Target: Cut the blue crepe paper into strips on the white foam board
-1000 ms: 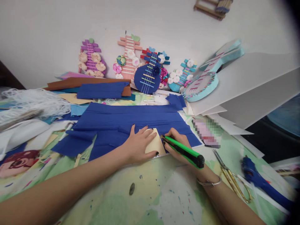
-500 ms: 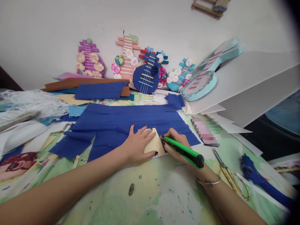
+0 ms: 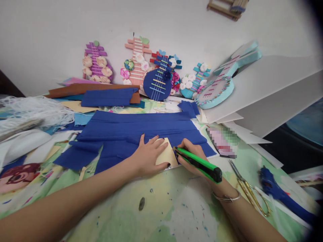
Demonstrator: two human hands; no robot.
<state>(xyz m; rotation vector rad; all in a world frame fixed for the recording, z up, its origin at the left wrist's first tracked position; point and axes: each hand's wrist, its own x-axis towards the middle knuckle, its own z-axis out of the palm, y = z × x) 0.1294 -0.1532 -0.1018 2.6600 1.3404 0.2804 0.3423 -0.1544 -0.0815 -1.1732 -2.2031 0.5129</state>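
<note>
My left hand [image 3: 148, 155] lies flat, fingers spread, pressing a cream paper template [image 3: 167, 155] onto a large blue felt sheet [image 3: 131, 132]. My right hand [image 3: 190, 156] is closed round a green utility knife [image 3: 199, 162], whose tip rests at the template's right edge on the felt. A silver bangle circles my right wrist.
Gold-handled scissors [image 3: 248, 191] and a blue glue gun [image 3: 274, 191] lie at the right. Felt guitar-shaped crafts [image 3: 157, 79] lean on the wall behind. White foam boards [image 3: 272, 90] stack at the right, white string [image 3: 32, 111] at the left, more felt sheets [image 3: 107, 96] behind.
The knife in my right hand has slid slightly down along the template's edge. My left hand has stayed put.
</note>
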